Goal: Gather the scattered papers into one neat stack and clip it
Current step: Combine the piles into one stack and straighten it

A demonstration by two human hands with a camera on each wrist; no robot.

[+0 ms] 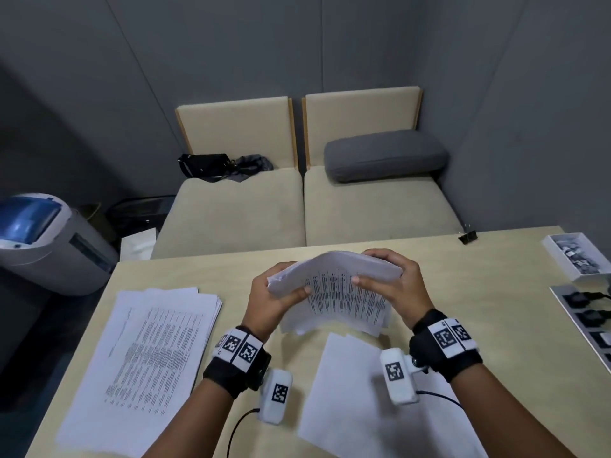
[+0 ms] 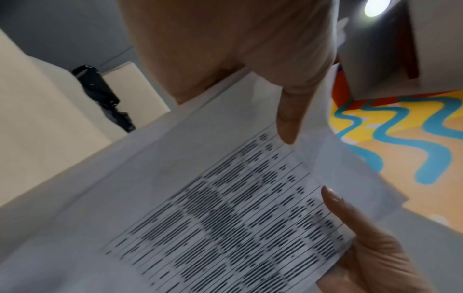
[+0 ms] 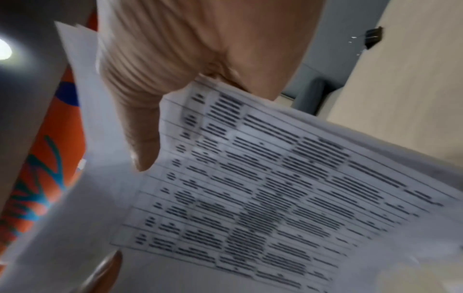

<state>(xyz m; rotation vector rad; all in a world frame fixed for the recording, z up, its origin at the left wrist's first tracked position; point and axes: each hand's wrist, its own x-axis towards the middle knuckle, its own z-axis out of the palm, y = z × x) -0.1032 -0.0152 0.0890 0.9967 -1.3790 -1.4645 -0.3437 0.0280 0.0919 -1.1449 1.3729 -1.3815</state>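
A person's two hands hold a bundle of printed papers point(image 1: 340, 292) above the middle of a pale wooden surface point(image 1: 496, 292). The left hand point(image 1: 274, 299) grips the bundle's left edge, thumb on the printed face. The right hand point(image 1: 393, 285) grips its right edge the same way. The bundle bows upward between them, and its lower sheets fan out unevenly.

On the surface to the left lies a loose pile of printed sheets point(image 1: 148, 352), edges not aligned. Near the person, just below the held bundle, lie blank white sheets point(image 1: 357, 408).

A black binder clip point(image 1: 468, 237) sits at the far right edge of the surface, well apart from the hands. A white box of clips point(image 1: 575, 256) stands at the right edge.
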